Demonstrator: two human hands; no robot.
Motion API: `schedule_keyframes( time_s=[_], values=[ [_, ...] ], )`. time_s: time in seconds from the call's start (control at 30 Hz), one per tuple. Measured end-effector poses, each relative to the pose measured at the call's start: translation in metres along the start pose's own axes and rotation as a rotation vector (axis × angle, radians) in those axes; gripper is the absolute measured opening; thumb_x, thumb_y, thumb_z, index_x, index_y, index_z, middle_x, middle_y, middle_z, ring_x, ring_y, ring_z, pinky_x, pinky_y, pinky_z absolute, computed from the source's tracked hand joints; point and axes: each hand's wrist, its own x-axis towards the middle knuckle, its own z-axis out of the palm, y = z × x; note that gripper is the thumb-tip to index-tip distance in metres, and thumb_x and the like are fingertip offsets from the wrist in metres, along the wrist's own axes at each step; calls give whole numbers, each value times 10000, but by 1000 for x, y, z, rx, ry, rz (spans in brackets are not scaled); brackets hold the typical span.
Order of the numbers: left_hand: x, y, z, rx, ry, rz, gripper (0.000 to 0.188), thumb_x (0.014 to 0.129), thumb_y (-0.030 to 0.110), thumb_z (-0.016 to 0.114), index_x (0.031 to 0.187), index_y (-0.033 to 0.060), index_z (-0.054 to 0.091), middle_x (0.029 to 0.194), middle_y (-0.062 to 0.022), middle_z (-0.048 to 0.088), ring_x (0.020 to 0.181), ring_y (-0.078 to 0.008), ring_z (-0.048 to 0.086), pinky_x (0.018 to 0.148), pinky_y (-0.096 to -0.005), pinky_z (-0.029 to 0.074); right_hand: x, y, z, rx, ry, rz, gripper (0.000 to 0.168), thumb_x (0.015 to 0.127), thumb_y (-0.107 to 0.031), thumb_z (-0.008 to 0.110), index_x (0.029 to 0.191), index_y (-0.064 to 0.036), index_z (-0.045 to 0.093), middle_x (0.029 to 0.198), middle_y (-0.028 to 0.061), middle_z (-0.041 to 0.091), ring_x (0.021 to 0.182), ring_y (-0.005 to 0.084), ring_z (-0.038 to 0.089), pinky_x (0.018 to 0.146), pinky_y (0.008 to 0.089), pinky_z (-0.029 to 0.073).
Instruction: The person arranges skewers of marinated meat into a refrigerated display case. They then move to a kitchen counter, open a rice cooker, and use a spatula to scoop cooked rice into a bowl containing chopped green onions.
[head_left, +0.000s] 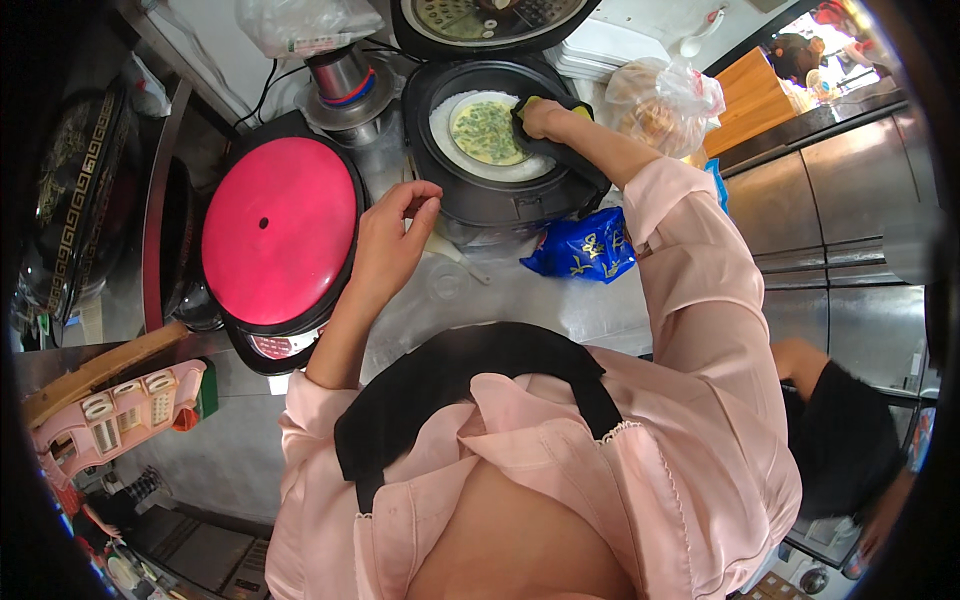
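My right hand (541, 120) grips a dark cloth (551, 146) at the right rim of a round dish (454, 124). The dish holds a yellow mixture with chopped greens (484, 135) and sits inside an open black electric cooker (480, 214). The cooker's lid (491, 22) is raised behind it. My left hand (397, 232) is raised over the metal counter (480, 307), fingers curled and apart, holding nothing. Near it lie a pale spoon (465, 259) and a small clear round item (448, 281). To its left is an appliance with a pink round lid (281, 229).
A blue packet (589, 247) lies right of my left hand. White foam boxes (607, 45) and a plastic bag of food (652, 101) stand behind my right arm. A metal vessel (341, 79) stands at the back. Another person's leg (806, 367) shows at the right.
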Motion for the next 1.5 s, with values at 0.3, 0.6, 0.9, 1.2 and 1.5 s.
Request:
schedule_keyframes(
  time_s=[0.3,0.6,0.9,1.2,1.5],
  values=[
    [1,9,3,38,-67,-37,161,860,91,526,981,1,580,909,-78,621,836,-134,605,732,-245,455,-21,10,-15,475,107,147,319,706,-231,529,893,0,646,967,202,612,937,295,595,763,362,467],
    [-30,5,54,-246,-169,-160,169,843,218,523,823,61,582,821,-109,580,829,-252,566,692,-366,465,-64,52,26,556,130,-176,479,887,-374,393,1216,-27,426,1168,217,517,1110,349,476,893,404,388],
    [-20,-11,36,18,56,327,165,830,169,509,811,10,544,792,-146,556,777,-317,549,696,-399,433,-1,45,14,138,47,-166,582,874,-513,337,1175,-34,479,1085,240,555,1076,366,500,871,390,409],
    [-29,3,21,-21,99,233,129,822,141,517,819,18,557,784,-136,569,782,-298,564,686,-383,437,-7,39,0,339,273,-223,465,842,-360,486,1017,64,565,953,300,576,963,394,552,753,412,441],
    [-38,-10,9,109,180,267,164,848,179,548,903,34,600,853,-113,601,778,-240,591,695,-344,477,15,-8,-22,480,168,-456,568,919,-371,341,1354,-16,252,1396,164,280,1297,252,263,1048,306,215]
  ],
)
